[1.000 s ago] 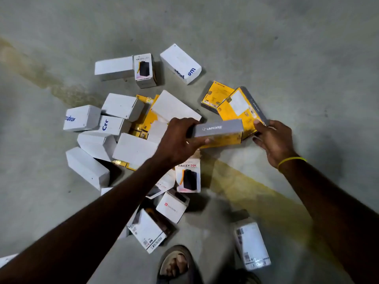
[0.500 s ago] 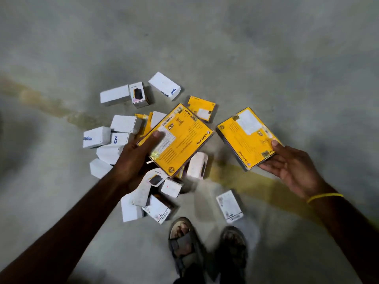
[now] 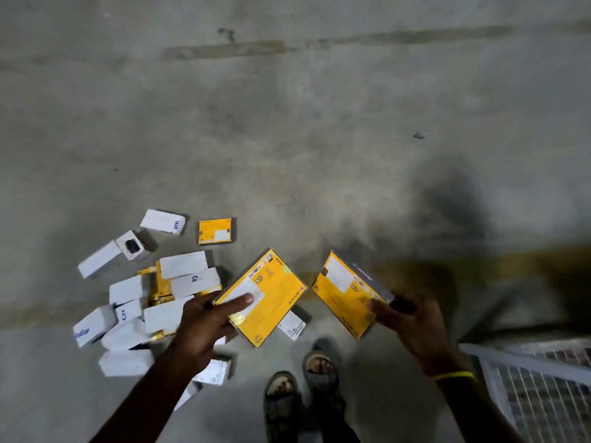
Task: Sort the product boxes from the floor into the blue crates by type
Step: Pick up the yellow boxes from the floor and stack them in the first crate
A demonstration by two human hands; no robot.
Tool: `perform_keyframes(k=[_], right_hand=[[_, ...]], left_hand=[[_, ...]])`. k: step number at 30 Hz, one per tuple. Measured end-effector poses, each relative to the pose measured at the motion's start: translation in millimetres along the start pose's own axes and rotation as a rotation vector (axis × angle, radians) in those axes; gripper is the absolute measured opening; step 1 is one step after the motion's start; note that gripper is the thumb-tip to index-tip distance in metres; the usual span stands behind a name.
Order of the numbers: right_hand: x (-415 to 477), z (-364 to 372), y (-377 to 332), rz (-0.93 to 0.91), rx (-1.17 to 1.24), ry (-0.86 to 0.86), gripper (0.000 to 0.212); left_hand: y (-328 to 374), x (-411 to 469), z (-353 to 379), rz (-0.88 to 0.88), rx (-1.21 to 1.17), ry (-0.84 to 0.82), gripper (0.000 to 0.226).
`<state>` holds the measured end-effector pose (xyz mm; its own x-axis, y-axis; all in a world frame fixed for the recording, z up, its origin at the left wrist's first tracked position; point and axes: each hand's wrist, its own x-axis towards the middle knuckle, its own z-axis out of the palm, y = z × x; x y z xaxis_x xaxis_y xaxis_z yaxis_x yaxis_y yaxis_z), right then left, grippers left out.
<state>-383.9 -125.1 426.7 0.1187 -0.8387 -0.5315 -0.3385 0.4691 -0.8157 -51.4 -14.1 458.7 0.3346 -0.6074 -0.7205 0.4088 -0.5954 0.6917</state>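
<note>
My left hand [image 3: 204, 321] holds a flat yellow box [image 3: 265, 298] by its near left corner, thumb on its white label. My right hand [image 3: 409, 324] grips a second yellow box [image 3: 345, 292] with a grey side, tilted, above the floor. Below and to the left lies a pile of white boxes [image 3: 179, 282] mixed with yellow ones on the concrete floor. A single small yellow box [image 3: 215, 231] lies flat beyond the pile. A pale crate edge [image 3: 524, 366] with a grid wall shows at the bottom right, blurred.
My two sandalled feet [image 3: 300, 382] stand just below the held boxes. A white box [image 3: 292, 324] lies partly under the left-hand box. A faded yellow floor stripe [image 3: 499, 266] runs across to the right. Bare grey concrete [image 3: 319, 123] fills the upper half.
The view has risen and swung right, so the pile sits lower left and smaller. Both hands have carried their yellow boxes up and rightward; a crate edge has come into view.
</note>
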Motion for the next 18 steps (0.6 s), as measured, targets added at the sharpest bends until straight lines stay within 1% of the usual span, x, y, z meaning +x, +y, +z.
perform_keyframes(k=[1,2,5,8,10,12,13,15,18], right_hand=[[-12,-10,-3,-0.026,-0.018,0.047,0.028],[-26,-20,-7,-0.051,-0.031,0.087,0.026],[-71,-54,-29,-0.069,-0.109,0.274,0.037],[-123,-90,-62,-0.099,-0.123,0.375,0.031],[-167,-119,-93,-0.124,-0.149,0.434,0.039],[-214,-150,-126,-0.164,-0.166,0.507,0.03],[-236,-164,-138,-0.182,-0.179,0.532,0.028],[-286,-195,-163,-0.216,-0.221,0.602,0.029],[-359,-241,-190,-0.208,-0.259,0.73,0.043]], left_hand=[[9,-4,13,0.023,0.033,-0.014,0.039],[18,-9,25,0.049,0.065,-0.031,0.034],[53,-34,64,0.147,0.158,-0.09,0.021],[91,-62,97,0.195,0.231,-0.196,0.025],[123,-90,120,0.226,0.266,-0.297,0.027],[154,-123,148,0.267,0.331,-0.397,0.032],[169,-140,162,0.299,0.362,-0.458,0.038],[201,-179,199,0.405,0.446,-0.582,0.049],[242,-234,262,0.592,0.55,-0.739,0.044]])
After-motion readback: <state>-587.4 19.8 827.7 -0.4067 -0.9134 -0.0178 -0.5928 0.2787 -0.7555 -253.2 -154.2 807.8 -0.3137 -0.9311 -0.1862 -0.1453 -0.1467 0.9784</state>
